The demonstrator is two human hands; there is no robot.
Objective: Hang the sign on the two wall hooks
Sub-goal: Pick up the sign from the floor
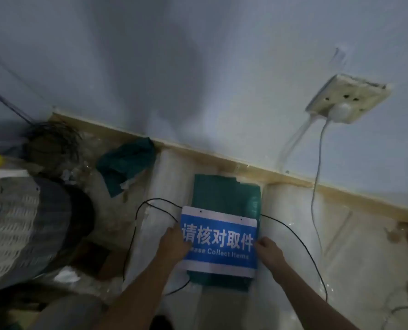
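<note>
Both hands (174, 241) gripping sign (218, 241), "Collect Items"

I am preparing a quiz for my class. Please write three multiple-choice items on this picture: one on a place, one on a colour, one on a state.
1. Where does the sign lie?
A. on a green packet
B. on the wall
C. on the yellow object

2. What colour is the sign's middle band?
A. red
B. blue
C. black

3. How do the hands meet the sign?
A. both away from it
B. one at each side edge
C. only one touches

Key: 1 A, green packet shows beneath it. 2 B, white letters on blue. 3 B, left hand and right hand at its sides.
</note>
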